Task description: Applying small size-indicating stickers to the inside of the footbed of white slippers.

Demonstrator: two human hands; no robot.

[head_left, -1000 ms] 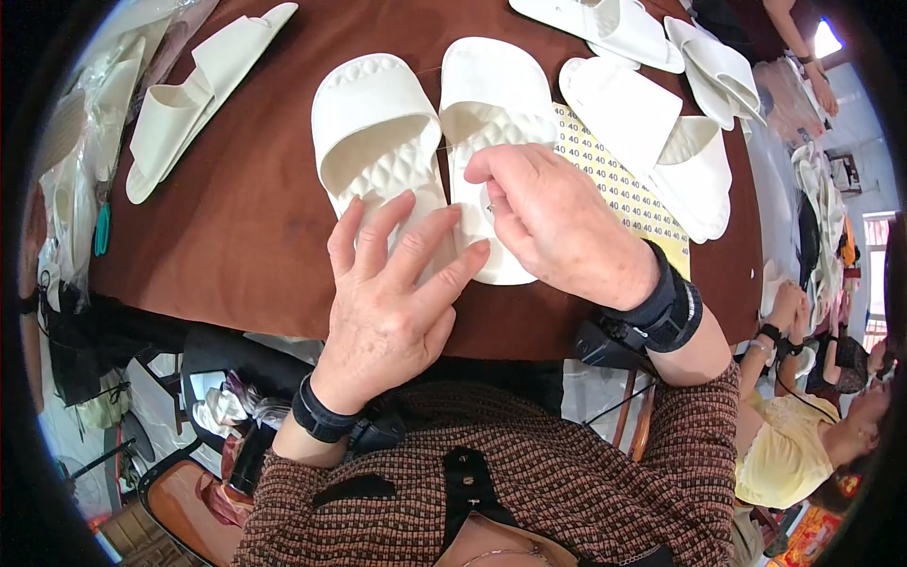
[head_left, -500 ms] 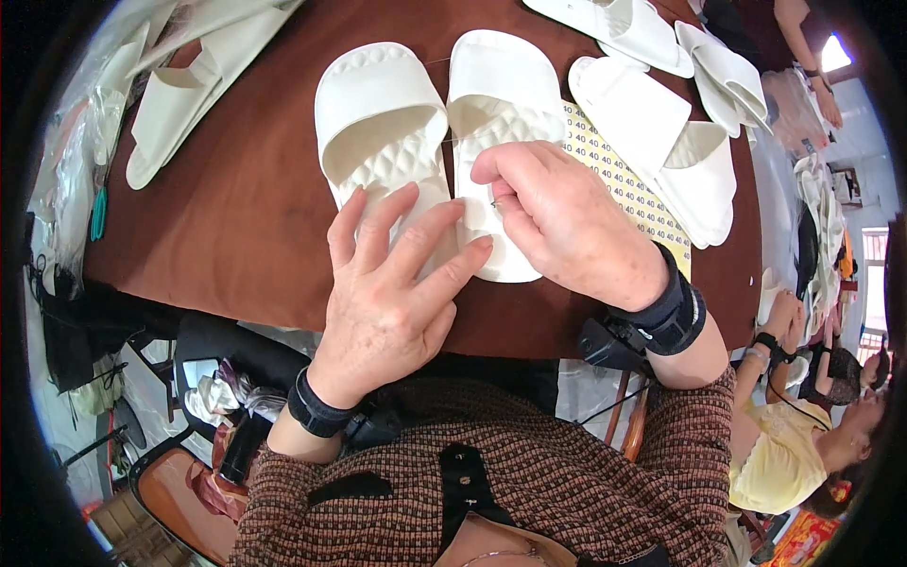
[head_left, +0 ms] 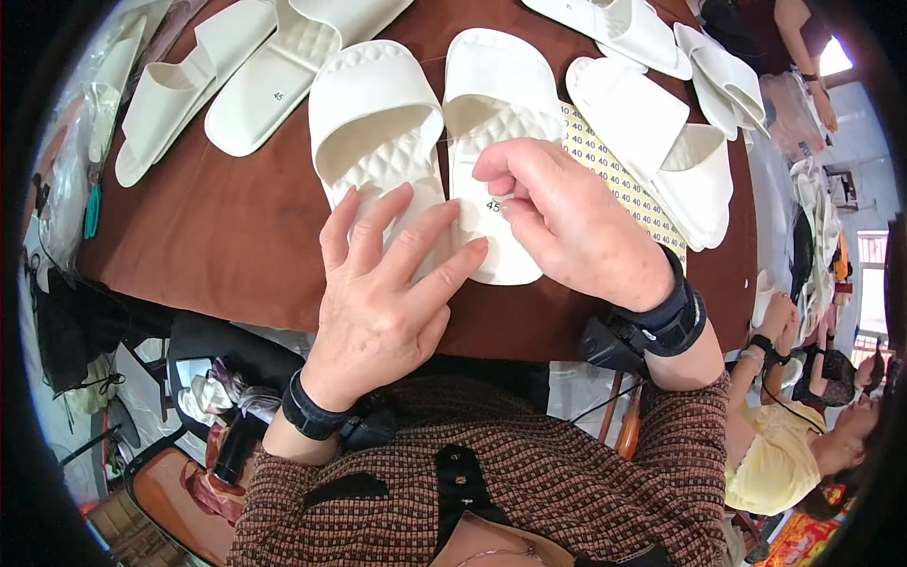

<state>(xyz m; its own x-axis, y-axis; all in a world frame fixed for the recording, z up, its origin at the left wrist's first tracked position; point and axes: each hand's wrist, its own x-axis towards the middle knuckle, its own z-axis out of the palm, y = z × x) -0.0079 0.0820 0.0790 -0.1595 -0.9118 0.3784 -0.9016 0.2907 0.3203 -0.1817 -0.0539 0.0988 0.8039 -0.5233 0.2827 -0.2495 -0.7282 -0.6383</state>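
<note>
Two white slide slippers lie side by side before me, toes pointing away: a left slipper (head_left: pixel 376 104) and a right slipper (head_left: pixel 501 71). My left hand (head_left: pixel 383 274) is open, fingers spread over the heel part of the left slipper, with fingertips reaching the right slipper's edge. Above the right slipper's footbed, my right hand (head_left: pixel 576 222) is closed in a pinch. A small label sticker (head_left: pixel 492 205) with dark print shows at its thumb tip; I cannot tell whether it lies flat on the footbed.
A yellow-and-white sticker sheet (head_left: pixel 614 170) lies partly under another white slipper (head_left: pixel 631 118) on the right. More slippers lie at the far right and upper left, one with a label (head_left: pixel 278 96). Brown cloth (head_left: pixel 189 250) covers the table. A person in yellow (head_left: pixel 779 454) works at right.
The label's print now shows by my right fingertips, where only a tiny dark edge showed before. A labelled white slipper has appeared at the upper left. My left hand has barely moved.
</note>
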